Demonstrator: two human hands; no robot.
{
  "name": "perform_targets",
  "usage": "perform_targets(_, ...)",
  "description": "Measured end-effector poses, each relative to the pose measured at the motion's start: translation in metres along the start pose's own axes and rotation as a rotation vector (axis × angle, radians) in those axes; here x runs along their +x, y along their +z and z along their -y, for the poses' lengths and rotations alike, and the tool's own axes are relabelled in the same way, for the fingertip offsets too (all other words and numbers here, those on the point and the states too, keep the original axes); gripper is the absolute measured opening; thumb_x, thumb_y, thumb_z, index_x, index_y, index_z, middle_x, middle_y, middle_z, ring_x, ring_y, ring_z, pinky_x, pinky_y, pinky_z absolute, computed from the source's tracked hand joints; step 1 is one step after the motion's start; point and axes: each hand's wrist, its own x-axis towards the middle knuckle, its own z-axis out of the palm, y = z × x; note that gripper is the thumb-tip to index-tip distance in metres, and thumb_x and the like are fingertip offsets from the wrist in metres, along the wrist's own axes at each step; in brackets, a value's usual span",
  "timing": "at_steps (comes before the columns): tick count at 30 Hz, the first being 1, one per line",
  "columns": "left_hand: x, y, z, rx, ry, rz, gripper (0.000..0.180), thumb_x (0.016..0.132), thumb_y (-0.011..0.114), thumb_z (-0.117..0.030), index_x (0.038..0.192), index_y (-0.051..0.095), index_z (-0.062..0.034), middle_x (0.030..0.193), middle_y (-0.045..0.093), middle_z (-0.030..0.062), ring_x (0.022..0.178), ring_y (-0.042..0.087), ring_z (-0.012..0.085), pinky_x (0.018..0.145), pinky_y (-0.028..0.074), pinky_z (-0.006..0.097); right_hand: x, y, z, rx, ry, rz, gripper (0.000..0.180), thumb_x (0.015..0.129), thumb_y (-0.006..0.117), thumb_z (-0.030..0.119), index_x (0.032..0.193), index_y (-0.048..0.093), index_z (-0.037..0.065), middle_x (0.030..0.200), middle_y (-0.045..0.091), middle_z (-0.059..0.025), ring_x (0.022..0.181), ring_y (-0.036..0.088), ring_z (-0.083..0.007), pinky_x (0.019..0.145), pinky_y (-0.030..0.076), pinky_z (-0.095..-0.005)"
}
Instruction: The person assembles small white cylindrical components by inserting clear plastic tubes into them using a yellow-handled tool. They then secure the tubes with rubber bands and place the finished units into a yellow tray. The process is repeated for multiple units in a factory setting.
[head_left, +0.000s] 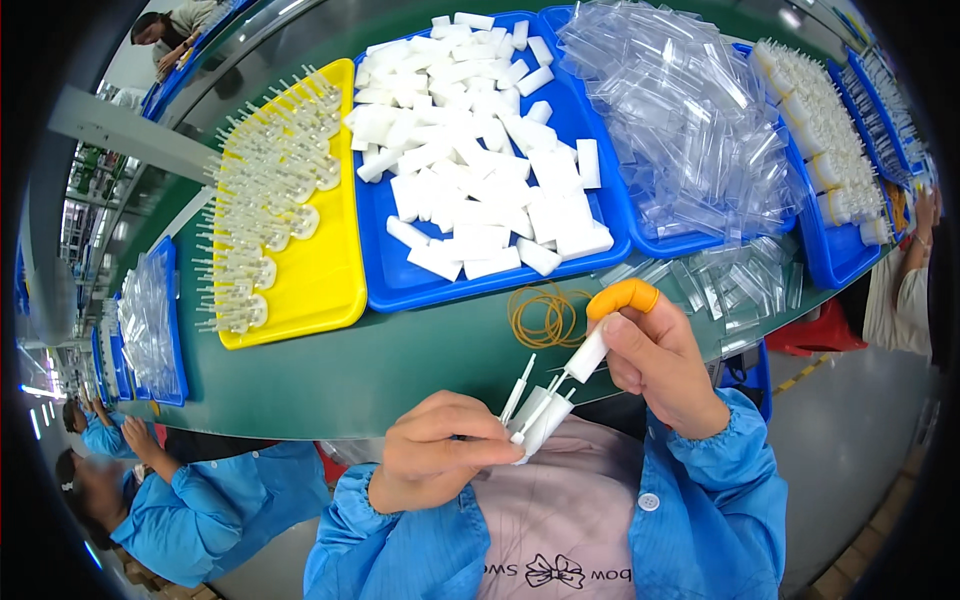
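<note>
Both hands work close to the chest, below the near edge of the green table (400,370). Left hand (440,455) is curled shut around a small bunch of white pin-tipped plastic parts (535,415), thumb pressed over them, their thin stems poking up and to the right. Right hand (655,360), with an orange rubber cot (625,297) on one finger, pinches a single white plastic piece (588,352) between thumb and fingertips, its lower end just touching the bunch.

My worry is the loose bundle. With several slim parts held in one fist, a slackened thumb could let one slide out and drop into the lap or onto the floor, since the hands hang off the table rather than over it. The thin stems also look easy to bend if the right-hand piece is pushed on at an angle.

Going left to right across the table: a blue tray of clear bags (160,330) at the far left, a yellow tray (330,270) with rows of pale pinned parts, a blue tray (410,285) heaped with white blocks, and tan rubber bands (545,315) lying loose just beyond the right hand, where a careless sweep of the wrist could snag them. Further right sit a blue tray of clear sleeves (690,130), some spilled near the edge and liable to be nudged off, and another blue tray (845,255) of pale parts.
</note>
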Motion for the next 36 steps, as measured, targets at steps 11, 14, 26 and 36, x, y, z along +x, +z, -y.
perform_targets(11, 0.027, -0.004, -0.007, 0.171, -0.005, 0.111, 0.028, 0.059, 0.071, 0.006, 0.083, 0.073, -0.0080, 0.086, 0.065, 0.0075, 0.074, 0.061, 0.0229, 0.062, 0.049, 0.030, 0.008, -0.004, 0.018, -0.436, -0.001, 0.210, 0.016, 0.085, 0.069, 0.015, 0.093, 0.063, 0.002, 0.081, 0.060, 0.0011, 0.064, 0.048, -0.0009, 0.055, 0.036, -0.0174)
perform_targets(14, 0.021, 0.002, -0.010, 0.157, -0.098, 0.042, 0.033, 0.065, 0.066, 0.009, 0.095, 0.071, -0.0025, 0.095, 0.063, 0.0110, 0.082, 0.061, 0.0226, 0.070, 0.050, 0.029, 0.005, -0.001, 0.018, -0.418, -0.007, 0.268, 0.016, 0.082, 0.072, 0.013, 0.091, 0.063, 0.003, 0.081, 0.061, 0.0009, 0.070, 0.051, -0.0026, 0.059, 0.040, -0.0184)
perform_targets(26, 0.009, 0.016, -0.001, -0.167, -0.142, -0.211, 0.045, 0.072, 0.073, 0.003, 0.115, 0.058, -0.0008, 0.108, 0.056, 0.0166, 0.090, 0.060, 0.0216, 0.076, 0.049, 0.029, -0.009, 0.015, 0.023, -0.495, -0.077, 0.236, 0.018, 0.079, 0.075, 0.014, 0.089, 0.065, 0.003, 0.079, 0.061, 0.0015, 0.067, 0.049, -0.0021, 0.057, 0.038, -0.0185)
perform_targets(36, 0.024, 0.014, 0.008, -0.542, -0.360, -0.124, 0.037, 0.076, 0.068, 0.005, 0.112, 0.060, 0.0047, 0.109, 0.058, 0.0163, 0.096, 0.060, 0.0210, 0.085, 0.049, 0.031, -0.001, 0.012, 0.032, -0.275, -0.015, 0.117, 0.016, 0.083, 0.071, 0.016, 0.089, 0.066, 0.002, 0.079, 0.062, 0.0019, 0.068, 0.050, -0.0013, 0.058, 0.038, -0.0165)
